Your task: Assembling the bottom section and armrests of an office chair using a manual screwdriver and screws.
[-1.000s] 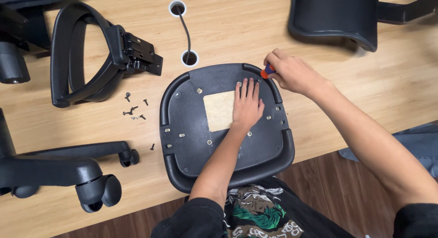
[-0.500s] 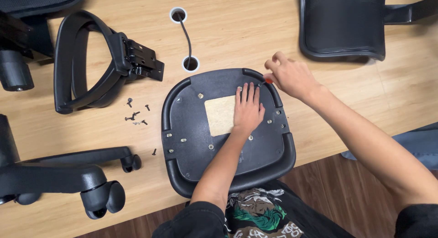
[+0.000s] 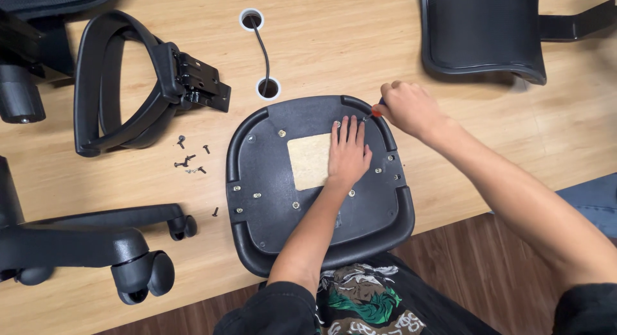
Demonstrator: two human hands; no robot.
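Our left hand (image 3: 348, 156) lies flat and open on the black plastic upturned chair seat (image 3: 276, 200) while our right hand (image 3: 406, 108) grips a red-handled screwdriver (image 3: 375, 110) at its rim.

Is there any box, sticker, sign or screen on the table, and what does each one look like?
Sticker-like patch: pale tan square in the middle of the black seat base, partly under the left hand; whether it is a label or bare wood cannot be told.
No boxes, signs or screens in view.
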